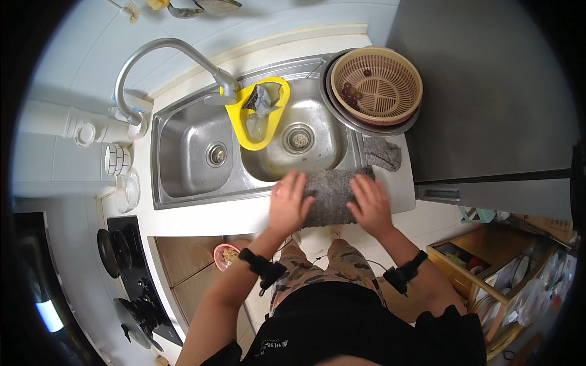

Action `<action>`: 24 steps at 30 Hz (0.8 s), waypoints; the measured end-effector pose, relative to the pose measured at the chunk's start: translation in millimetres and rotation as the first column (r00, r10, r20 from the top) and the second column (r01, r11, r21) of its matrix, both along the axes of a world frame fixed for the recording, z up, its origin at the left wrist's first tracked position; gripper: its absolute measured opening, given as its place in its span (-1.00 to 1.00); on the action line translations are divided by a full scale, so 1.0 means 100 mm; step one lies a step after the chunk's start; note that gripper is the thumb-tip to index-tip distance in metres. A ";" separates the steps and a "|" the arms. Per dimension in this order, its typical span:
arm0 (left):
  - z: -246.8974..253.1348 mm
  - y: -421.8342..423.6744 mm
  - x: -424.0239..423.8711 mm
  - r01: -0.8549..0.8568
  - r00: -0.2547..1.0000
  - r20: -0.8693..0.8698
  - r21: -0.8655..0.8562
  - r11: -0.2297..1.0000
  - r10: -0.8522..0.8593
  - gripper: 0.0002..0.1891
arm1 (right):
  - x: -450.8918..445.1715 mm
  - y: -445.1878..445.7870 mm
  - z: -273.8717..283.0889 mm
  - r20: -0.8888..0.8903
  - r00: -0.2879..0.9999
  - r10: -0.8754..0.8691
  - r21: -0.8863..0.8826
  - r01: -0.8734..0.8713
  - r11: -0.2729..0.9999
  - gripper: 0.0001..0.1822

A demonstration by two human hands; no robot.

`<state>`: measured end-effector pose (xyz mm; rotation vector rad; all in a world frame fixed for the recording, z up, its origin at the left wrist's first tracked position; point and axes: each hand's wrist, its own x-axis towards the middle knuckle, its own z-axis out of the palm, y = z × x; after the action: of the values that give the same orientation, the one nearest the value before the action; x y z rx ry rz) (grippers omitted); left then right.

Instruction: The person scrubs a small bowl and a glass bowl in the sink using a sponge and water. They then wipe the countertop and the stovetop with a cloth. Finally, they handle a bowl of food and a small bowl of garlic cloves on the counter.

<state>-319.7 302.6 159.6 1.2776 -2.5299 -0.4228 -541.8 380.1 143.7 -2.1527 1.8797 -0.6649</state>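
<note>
A grey towel cloth (330, 194) lies spread along the front rim of the sink and reaches past the counter's front edge. My left hand (289, 201) rests palm-down over its left end, thumb and fingertips visible on top. On the right end, my right hand (371, 201) lies flat with its fingers spread. Neither hand visibly pinches the cloth. A second, crumpled grey cloth (383, 153) sits on the counter just beyond my right hand. Behind the towel is a double-bowl stainless steel sink (201, 200).
A yellow drain basket (257, 145) holding wet scraps hangs at the divider beneath a tall faucet (171, 43). Stacked basins with a beige colander (389, 98), containing several grapes (351, 94), stand at right beside the refrigerator (476, 91). A cooktop (132, 261) with pans is at left.
</note>
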 end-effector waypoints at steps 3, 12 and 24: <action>-0.26 0.23 -0.17 0.054 0.995 0.087 -0.029 0.998 -0.051 -0.33 | 0.11 0.02 -0.19 -0.093 0.990 0.104 0.051 -0.100 0.994 -0.44; -0.28 0.19 0.13 0.211 0.961 0.173 0.049 0.976 -0.217 -0.36 | -0.21 0.04 -0.14 -0.103 0.970 0.221 0.115 -0.209 0.971 -0.45; 0.12 0.87 0.92 -0.230 0.969 -0.026 0.263 0.937 0.245 -0.48 | -1.04 -0.61 -0.43 0.169 0.909 -0.382 0.000 0.387 0.922 -0.63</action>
<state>-227.5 389.8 171.7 1.6167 -2.2895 -0.7416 -645.6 318.9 100.6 -1.6884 2.2310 -0.9234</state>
